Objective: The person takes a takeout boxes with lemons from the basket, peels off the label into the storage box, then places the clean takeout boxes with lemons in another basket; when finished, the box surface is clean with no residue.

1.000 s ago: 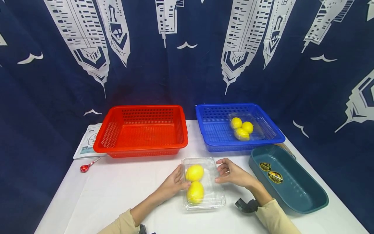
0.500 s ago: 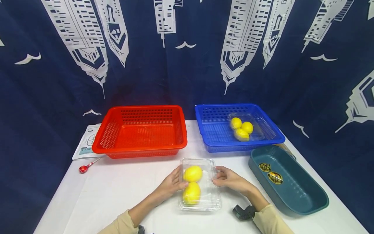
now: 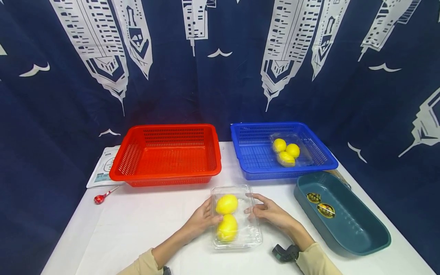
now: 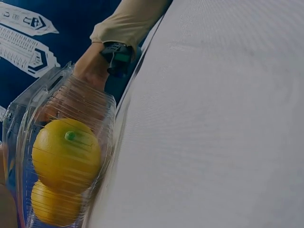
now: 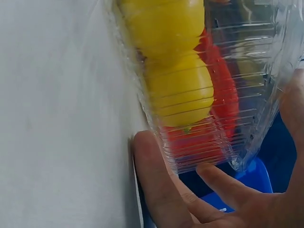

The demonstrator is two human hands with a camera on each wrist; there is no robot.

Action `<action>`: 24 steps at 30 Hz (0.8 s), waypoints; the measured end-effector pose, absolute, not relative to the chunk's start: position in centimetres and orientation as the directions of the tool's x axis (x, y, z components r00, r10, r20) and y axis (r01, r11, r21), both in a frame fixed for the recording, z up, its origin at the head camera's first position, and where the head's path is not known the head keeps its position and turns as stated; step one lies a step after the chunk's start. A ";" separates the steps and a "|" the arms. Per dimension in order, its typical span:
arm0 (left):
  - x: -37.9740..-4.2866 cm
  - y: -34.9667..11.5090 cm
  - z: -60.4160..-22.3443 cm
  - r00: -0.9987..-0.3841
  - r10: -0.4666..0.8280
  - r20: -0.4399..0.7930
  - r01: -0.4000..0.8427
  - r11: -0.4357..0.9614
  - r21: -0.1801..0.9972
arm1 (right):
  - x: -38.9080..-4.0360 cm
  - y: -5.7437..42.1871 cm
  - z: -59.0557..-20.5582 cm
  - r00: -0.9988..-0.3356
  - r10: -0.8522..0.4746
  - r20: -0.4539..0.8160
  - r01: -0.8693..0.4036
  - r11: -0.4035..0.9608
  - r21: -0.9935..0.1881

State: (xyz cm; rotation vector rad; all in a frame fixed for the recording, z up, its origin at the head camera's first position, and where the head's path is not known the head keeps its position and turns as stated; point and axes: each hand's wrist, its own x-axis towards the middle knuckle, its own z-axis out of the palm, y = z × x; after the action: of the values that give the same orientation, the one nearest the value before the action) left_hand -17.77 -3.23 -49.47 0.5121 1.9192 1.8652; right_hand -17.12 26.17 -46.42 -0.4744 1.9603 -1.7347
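Observation:
A clear plastic clamshell box [image 3: 245,238] lies near the front of the table. Inside, along its left half, sit two lemons [image 3: 227,204], one behind the other. The left hand [image 3: 201,221] grips the box's left side, its thumb over the lid. At the opposite side the right hand [image 3: 271,214] holds the right wall, index finger reaching over the far part of that edge. In the right wrist view several fingertips [image 5: 148,145] lie against the ribbed wall. The lemons also show through the plastic in the left wrist view, the nearer lemon [image 4: 66,154] with a green tip.
A red basket [image 3: 165,177] stands at the back left. Beside it, a blue basket [image 3: 256,173] holds another clear box with several lemons [image 3: 286,158]. A dark green tub [image 3: 364,225] stands on the right. A lollipop [image 3: 99,199] and a white packet [image 3: 99,177] lie at the left.
The right hand has moved left onto the box's right side, from beside it. The box has shifted slightly left. The left hand keeps its grip.

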 end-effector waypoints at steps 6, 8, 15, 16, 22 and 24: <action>-17.5 -3.0 -49.6 -0.866 0.499 -0.038 0.002 0.081 0.997 | -16.6 25.9 -46.2 -0.851 -0.494 -0.177 0.110 0.162 -0.981; -17.4 -3.0 -49.6 -0.867 0.496 -0.040 0.011 0.100 0.995 | -16.4 25.8 -46.0 -0.869 -0.451 -0.204 0.127 0.193 -0.973; -17.6 -2.9 -49.5 -0.857 0.515 -0.032 0.016 0.087 0.996 | -16.2 25.2 -45.8 -0.908 -0.353 -0.226 0.138 0.258 -0.956; -17.6 -2.9 -49.6 -0.856 0.517 -0.029 0.013 0.078 0.997 | -16.2 25.1 -45.8 -0.910 -0.345 -0.229 0.142 0.260 -0.955; -17.8 -3.0 -49.6 -0.865 0.500 -0.042 -0.031 0.030 0.999 | -16.2 25.0 -45.9 -0.917 -0.331 -0.224 0.145 0.246 -0.958; -18.0 -3.0 -49.5 -0.871 0.489 -0.046 -0.046 0.012 0.999 | -16.2 25.1 -46.0 -0.917 -0.334 -0.218 0.141 0.240 -0.960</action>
State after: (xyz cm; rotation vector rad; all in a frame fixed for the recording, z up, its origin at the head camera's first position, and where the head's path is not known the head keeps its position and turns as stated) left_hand -17.98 -3.01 -49.55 0.4538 1.9167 1.9167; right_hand -16.18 25.10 -45.97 -0.1775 2.1401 -1.7197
